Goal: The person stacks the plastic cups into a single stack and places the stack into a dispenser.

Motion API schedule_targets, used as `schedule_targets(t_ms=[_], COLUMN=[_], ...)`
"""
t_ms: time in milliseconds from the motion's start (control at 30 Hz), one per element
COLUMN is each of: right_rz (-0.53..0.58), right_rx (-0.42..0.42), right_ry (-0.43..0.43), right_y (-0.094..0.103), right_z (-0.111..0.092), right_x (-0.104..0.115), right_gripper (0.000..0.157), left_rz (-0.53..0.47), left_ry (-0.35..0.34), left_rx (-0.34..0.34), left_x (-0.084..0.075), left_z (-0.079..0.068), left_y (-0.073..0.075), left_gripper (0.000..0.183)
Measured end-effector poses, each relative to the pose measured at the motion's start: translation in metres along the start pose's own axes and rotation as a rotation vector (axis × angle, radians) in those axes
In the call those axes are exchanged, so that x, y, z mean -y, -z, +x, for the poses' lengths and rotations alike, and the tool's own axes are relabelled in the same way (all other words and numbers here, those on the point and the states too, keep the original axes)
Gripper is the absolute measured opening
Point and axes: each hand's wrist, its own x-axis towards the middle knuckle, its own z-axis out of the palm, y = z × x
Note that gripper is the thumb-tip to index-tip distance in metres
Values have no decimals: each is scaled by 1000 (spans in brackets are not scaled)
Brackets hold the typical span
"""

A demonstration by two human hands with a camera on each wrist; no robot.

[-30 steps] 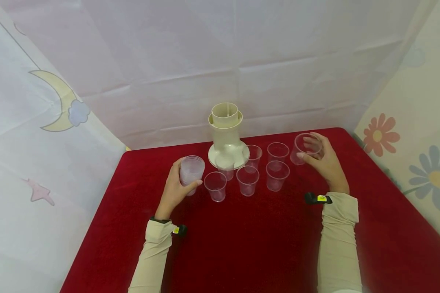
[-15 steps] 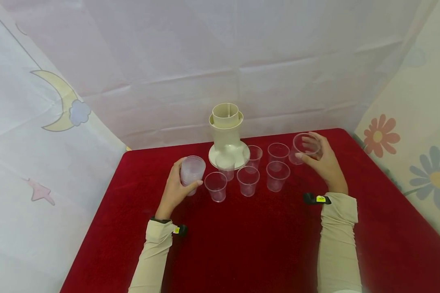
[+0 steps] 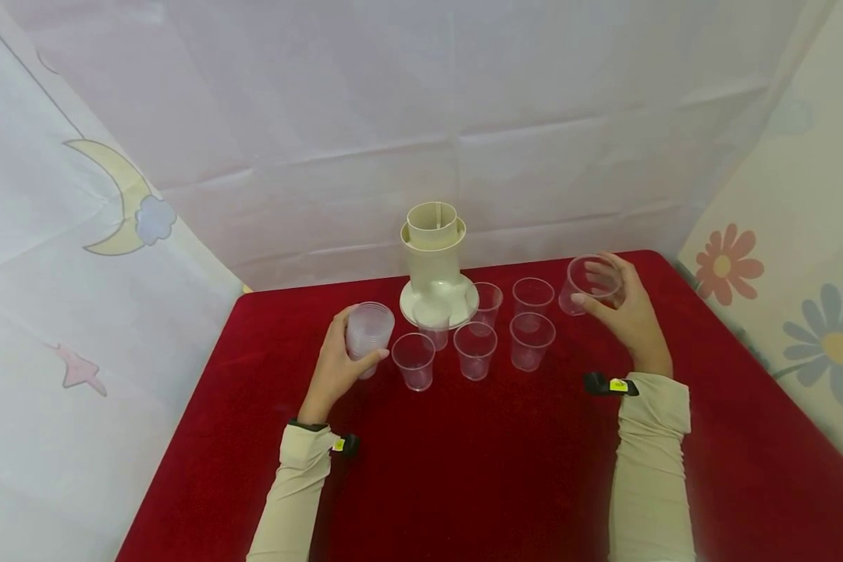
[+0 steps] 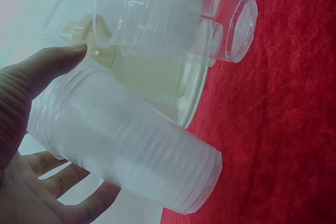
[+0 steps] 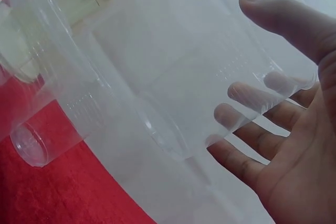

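A stack of nested clear plastic cups [image 3: 368,332] stands upright at the left of the group, and my left hand [image 3: 336,365] grips it, thumb on the near side. In the left wrist view the layered rims of the stack [image 4: 131,135] show close by the thumb. At the back right, my right hand [image 3: 630,316] holds a single clear plastic cup [image 3: 572,300] between thumb and fingers, its mouth upward. The right wrist view shows fingertips through the wall of this cup [image 5: 173,77]. Between the hands, several more clear cups [image 3: 474,361] stand upright in two rows.
Behind the cups stands a cream plastic piece [image 3: 432,265] with a tube-shaped top and round base; one cup overlaps its base in the head view. Red cloth [image 3: 478,468] covers the table. A pale curtain [image 3: 323,195] hangs behind the far edge.
My right hand and its cup have shifted slightly to the right. The left hand keeps its grip on the stack, and the standing cups have stayed in place.
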Motion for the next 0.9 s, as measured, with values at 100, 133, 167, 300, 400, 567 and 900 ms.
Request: schedule_targets(t_ms=[100, 133, 167, 300, 400, 567, 900], right_rz=[14, 20, 32, 94, 124, 140, 133], right_rx=[-5, -6, -4, 7, 12, 21, 50], right_ry=[17, 21, 29, 54, 68, 91, 105], right_y=[0, -1, -1, -1, -2, -3, -12], right_z=[0, 0, 0, 0, 0, 1, 2], right_x=[2, 3, 4, 9, 13, 19, 30], right_gripper=[71, 71, 71, 72, 73, 72, 73], left_rz=[1, 0, 1, -2, -1, -2, -6], left_ry=[-2, -3, -3, -4, -7, -5, 2], left_rx=[-1, -2, -3, -8, -9, -8, 1], left_x=[0, 0, 0, 1, 2, 2, 0], left_z=[0, 0, 0, 0, 0, -1, -1], left_y=[0, -1, -1, -1, -2, -1, 0], left_gripper=[84, 84, 84, 84, 84, 84, 85])
